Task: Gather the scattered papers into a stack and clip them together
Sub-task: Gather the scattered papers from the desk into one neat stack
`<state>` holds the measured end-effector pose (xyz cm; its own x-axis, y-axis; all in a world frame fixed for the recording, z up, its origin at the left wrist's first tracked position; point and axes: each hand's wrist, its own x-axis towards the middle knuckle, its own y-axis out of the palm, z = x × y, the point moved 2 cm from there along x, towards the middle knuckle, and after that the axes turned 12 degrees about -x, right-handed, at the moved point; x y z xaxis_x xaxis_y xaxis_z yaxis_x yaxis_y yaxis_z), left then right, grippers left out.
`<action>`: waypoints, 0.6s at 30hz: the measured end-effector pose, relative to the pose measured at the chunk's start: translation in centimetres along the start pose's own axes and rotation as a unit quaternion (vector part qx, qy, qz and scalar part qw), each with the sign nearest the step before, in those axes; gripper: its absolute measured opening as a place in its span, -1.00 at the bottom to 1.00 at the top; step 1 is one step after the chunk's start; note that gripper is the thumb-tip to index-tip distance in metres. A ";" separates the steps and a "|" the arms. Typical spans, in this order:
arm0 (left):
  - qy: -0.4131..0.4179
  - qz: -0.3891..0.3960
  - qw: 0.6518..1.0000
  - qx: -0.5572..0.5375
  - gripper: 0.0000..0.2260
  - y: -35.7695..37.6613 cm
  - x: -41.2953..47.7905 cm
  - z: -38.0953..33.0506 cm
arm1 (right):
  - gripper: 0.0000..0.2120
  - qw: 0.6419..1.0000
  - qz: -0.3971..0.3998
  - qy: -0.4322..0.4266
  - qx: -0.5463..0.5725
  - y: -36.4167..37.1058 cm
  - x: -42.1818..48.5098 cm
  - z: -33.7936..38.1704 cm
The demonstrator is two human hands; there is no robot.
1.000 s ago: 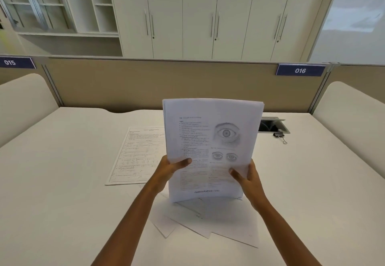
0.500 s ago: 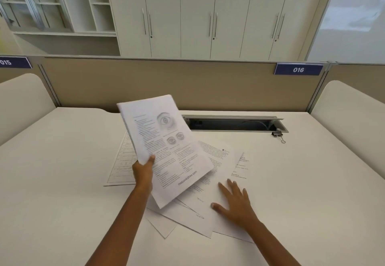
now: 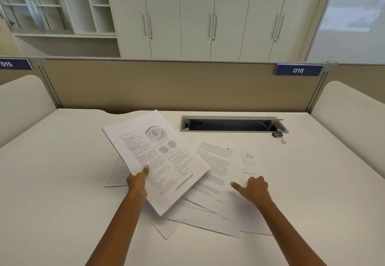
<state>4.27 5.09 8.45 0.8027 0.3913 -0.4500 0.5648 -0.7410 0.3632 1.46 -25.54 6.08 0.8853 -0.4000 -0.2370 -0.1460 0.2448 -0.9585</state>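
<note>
My left hand point(image 3: 137, 181) grips a thin stack of printed pages point(image 3: 158, 161) by its left edge; the top page shows eye drawings, and the stack is tilted just above the desk. Several loose sheets point(image 3: 216, 165) lie overlapping on the white desk point(image 3: 62, 172) under and right of the stack. My right hand point(image 3: 254, 187) rests on the loose sheets with its fingers curled and the thumb out; whether it pinches a sheet I cannot tell. One more sheet point(image 3: 117, 172) peeks out left of the stack. A black binder clip point(image 3: 278, 136) lies at the far right.
An open cable trough point(image 3: 233, 124) is set into the desk behind the papers, with the clip at its right end. A beige partition point(image 3: 166, 86) closes the back of the desk. Padded side panels stand at the left and right edges.
A second ago both hands held the stack upright. My right hand let go and dropped onto the loose sheets, then curled its fingers. The left hand lowered and tilted the stack to the left.
</note>
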 end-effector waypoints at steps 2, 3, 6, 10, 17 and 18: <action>-0.010 0.004 1.000 -0.001 -0.64 0.0 0.1 0.2 | -0.20 0.999 0.011 0.035 0.019 0.2 -0.3 1.0; -0.014 0.007 1.000 -0.001 -0.64 0.0 0.2 0.3 | -0.13 0.999 0.014 0.049 0.018 0.3 -0.4 1.4; -0.025 0.009 1.000 0.005 -0.63 -0.2 0.4 0.6 | -0.02 0.997 0.019 0.072 0.018 0.6 -0.4 2.6; -0.027 0.012 1.000 0.006 -0.63 -0.5 0.7 1.1 | -0.18 0.995 0.045 0.071 0.045 1.1 0.0 3.6; -0.032 0.016 0.999 -0.002 -0.63 -1.0 1.0 1.5 | -0.27 0.991 0.045 0.100 0.081 1.2 -0.4 5.0; -0.032 0.017 0.999 -0.003 -0.63 -1.0 1.0 1.6 | -0.18 0.989 0.044 0.108 0.088 1.2 -0.4 5.2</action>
<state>4.19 5.36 6.37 0.8075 0.3312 -0.4881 0.5391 -0.7502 0.3829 3.18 -20.50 5.81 0.7550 -0.5449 -0.3648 -0.1220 0.4299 -0.8946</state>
